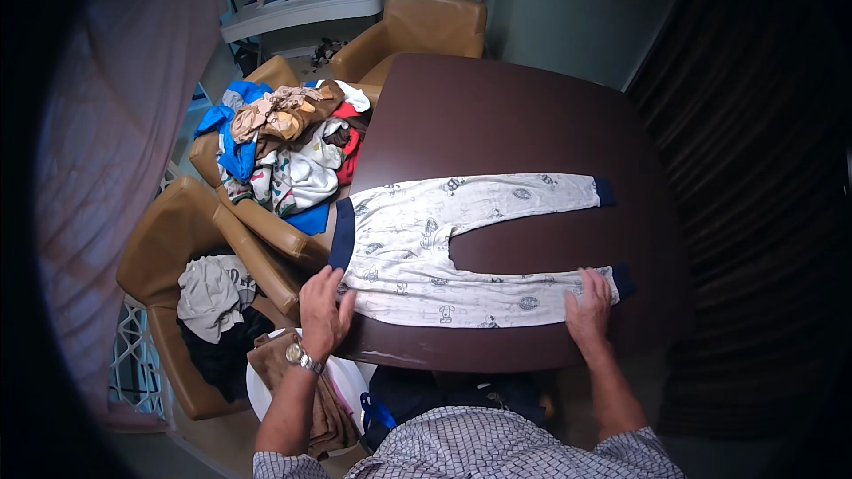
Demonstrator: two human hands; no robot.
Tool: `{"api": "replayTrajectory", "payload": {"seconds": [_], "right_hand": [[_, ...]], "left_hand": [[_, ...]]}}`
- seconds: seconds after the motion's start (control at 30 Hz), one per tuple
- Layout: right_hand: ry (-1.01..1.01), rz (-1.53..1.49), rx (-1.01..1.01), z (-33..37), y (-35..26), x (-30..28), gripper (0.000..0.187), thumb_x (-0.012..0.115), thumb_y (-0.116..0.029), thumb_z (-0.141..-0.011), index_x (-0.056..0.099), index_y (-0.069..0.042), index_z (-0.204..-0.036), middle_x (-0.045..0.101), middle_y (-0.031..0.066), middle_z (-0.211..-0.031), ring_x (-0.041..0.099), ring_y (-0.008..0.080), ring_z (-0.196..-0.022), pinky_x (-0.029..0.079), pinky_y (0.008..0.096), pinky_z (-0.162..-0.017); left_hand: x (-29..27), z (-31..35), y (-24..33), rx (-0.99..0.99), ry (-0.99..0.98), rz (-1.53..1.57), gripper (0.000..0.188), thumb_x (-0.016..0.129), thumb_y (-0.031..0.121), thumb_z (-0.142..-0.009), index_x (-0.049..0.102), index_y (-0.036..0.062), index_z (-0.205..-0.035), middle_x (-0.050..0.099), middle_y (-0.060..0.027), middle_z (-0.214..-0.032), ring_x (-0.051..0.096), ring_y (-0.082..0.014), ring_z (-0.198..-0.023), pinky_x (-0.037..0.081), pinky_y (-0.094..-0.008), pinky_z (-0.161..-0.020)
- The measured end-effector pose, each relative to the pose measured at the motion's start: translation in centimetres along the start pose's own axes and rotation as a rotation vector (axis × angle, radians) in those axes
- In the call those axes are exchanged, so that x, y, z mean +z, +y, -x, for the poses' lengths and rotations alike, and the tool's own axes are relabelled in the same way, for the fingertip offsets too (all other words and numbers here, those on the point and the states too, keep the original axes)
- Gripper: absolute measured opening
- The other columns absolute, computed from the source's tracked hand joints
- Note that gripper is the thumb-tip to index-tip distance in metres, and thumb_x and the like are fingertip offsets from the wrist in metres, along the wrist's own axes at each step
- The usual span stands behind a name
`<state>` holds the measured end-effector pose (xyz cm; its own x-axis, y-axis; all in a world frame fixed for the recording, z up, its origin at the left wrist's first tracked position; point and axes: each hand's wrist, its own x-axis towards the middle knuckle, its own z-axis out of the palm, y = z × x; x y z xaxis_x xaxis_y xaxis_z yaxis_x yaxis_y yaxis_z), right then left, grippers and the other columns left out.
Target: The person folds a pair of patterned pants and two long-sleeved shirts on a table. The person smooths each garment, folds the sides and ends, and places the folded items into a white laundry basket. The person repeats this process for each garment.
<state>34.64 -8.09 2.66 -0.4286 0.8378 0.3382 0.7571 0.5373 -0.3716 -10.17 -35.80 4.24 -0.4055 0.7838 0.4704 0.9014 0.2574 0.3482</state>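
At your far left, a tan armchair [164, 235] carries a grey garment [211, 293] on its seat, within your reach. Next, a loose heap of clothes [297, 155] fills another chair beside the table, perhaps so that the tabletop stays free for one piece. Nearer to you, brown folded cloth [333, 408] lies on a round white surface, close to your left forearm.

Your left hand [324, 315] rests at the near corner of the navy waistband. Its fingers lie close together and the thumb stands apart, so it seems to steady the corner rather than grip it.

The pale printed trousers [399, 275] lie flat on the dark brown table [497, 111], waistband to the left, both legs stretched to the right and apart, probably so that the cloth shows few creases.

Your right hand [587, 315] touches the near leg, just before its navy cuff. The fingers are a little spread, thumb apart; with hands near opposite ends, you seem to keep this leg straight.
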Motion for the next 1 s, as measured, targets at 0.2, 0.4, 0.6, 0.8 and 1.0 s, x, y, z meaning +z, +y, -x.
{"api": "replayTrajectory", "payload": {"seconds": [0.2,0.4,0.6,0.8,1.0], "right_hand": [[-0.173,-0.602,-0.002,-6.0,-12.3,4.5,0.035,0.078,-0.01,-0.094,0.073,-0.006,-0.128,0.078,0.0172,-0.111,0.074,0.0384,-0.104,0.058,0.0488,-0.096],[-0.383,-0.494,0.056,-9.1,-17.6,9.2,0.039,0.075,-0.029,-0.098,0.073,-0.005,-0.129,0.081,0.0159,-0.106,0.076,0.0395,-0.103,0.058,0.0509,-0.092],[-0.451,-0.445,0.066,-9.7,-20.4,9.9,0.05,0.077,-0.033,-0.096,0.07,-0.01,-0.14,0.081,0.0141,-0.101,0.078,0.0374,-0.099,0.06,0.0486,-0.09],[-0.355,-0.577,0.024,-9.6,-20.1,12.6,0.045,0.077,-0.018,-0.092,0.074,-0.009,-0.135,0.075,0.0093,-0.089,0.074,0.0251,-0.084,0.06,0.0396,-0.082],[-0.321,-0.787,0.044,-9.6,-19.5,13.0,0.035,0.074,-0.004,-0.091,0.078,-0.004,-0.126,0.068,0.0024,-0.085,0.063,0.0094,-0.077,0.055,0.029,-0.074]], "left_hand": [[2.0,-6.8,-3.6,-0.4,-0.151,0.263,0.053,0.078,0.024,-0.098,0.064,-0.0052,-0.14,0.077,-0.027,-0.115,0.074,-0.0447,-0.108,0.058,-0.0491,-0.095],[3.7,-9.4,-7.0,-0.519,-0.141,0.311,0.059,0.078,0.03,-0.095,0.068,-0.0067,-0.14,0.081,-0.0219,-0.106,0.079,-0.0349,-0.099,0.061,-0.0449,-0.093],[4.1,-10.0,-8.2,-0.569,-0.221,0.308,0.063,0.082,0.029,-0.091,0.067,-0.0079,-0.14,0.08,-0.0184,-0.099,0.079,-0.0307,-0.093,0.062,-0.0423,-0.09],[3.7,-10.5,-8.5,-0.754,-0.34,0.516,0.067,0.081,0.029,-0.097,0.059,-0.0053,-0.151,0.073,-0.0089,-0.102,0.071,-0.0168,-0.073,0.06,-0.0344,-0.064],[2.2,-10.0,-7.9,-0.963,-0.329,0.756,0.068,0.079,0.032,-0.101,0.056,-0.0047,-0.153,0.071,-0.0072,-0.105,0.069,-0.0164,-0.07,0.058,-0.0321,-0.059]]}}
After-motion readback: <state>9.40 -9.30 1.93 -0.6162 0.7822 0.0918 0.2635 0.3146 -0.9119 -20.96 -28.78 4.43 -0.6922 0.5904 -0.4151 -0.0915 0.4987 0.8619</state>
